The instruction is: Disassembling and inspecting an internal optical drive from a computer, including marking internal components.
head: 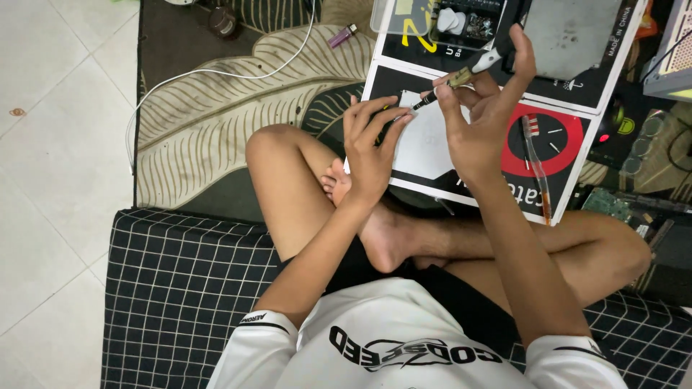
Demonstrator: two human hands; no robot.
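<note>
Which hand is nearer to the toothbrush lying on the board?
Right. The right hand, holding a pen-like tool, sits just left of the toothbrush. The left hand is farther left, beyond the right hand.

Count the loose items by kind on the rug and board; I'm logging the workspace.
Pen-like tool, in right hand: 1
Toothbrush: 1
Lighter: 1
White cable: 1
Circuit board: 1
Total: 5
The left hand rests on the board.

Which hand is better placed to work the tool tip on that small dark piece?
The right hand: it already grips the pen-like tool, tip toward the small piece that the left hand steadies.
</note>
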